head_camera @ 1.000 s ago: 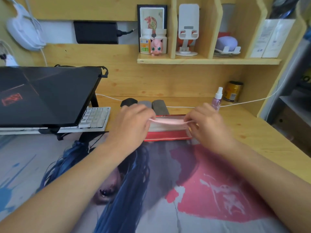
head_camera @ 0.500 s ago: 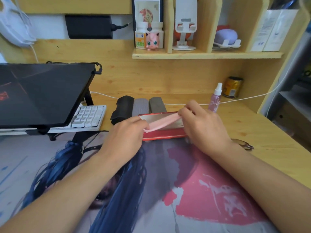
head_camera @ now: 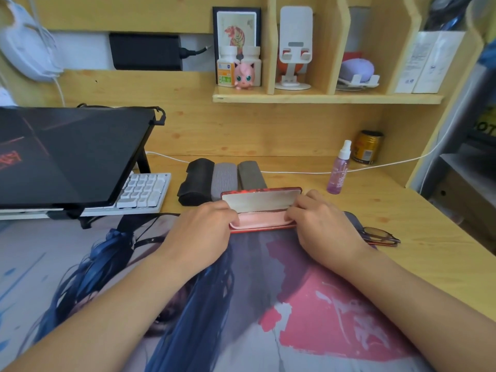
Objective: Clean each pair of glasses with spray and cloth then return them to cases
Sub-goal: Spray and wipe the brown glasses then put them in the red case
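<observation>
The open red glasses case (head_camera: 261,208) sits on the table (head_camera: 402,210) at the far edge of the printed desk mat (head_camera: 241,304), its lid standing upright and showing a pale grey lining. A folded pink cloth (head_camera: 261,218) lies along the case's lower tray, filling it from end to end. The left hand (head_camera: 198,237) is at the left end of the case, its fingers bent down onto the left end of the cloth; the right hand (head_camera: 324,229) is at the right end, its fingertips tucked over the right end of the cloth. Whether either hand pinches the cloth or only presses it down cannot be told, as the fingertips are hidden behind the knuckles. Both hands touch the case's ends, and the cloth stretches between them.

Just right of the case, beyond the right hand, a pair of dark-framed glasses (head_camera: 381,236) lies folded at the mat's edge, apart from both hands. Directly behind the case three closed cases stand side by side: a black case (head_camera: 197,181), a grey textured case (head_camera: 225,178) and a dark grey case (head_camera: 251,174). Behind and to the right of the red case stands a pink spray bottle (head_camera: 338,170) with a white nozzle, well clear of the hands, and a gold can (head_camera: 367,147) stands further back. Left of the red case is a white keyboard (head_camera: 143,190) under a raised black laptop (head_camera: 67,154).
</observation>
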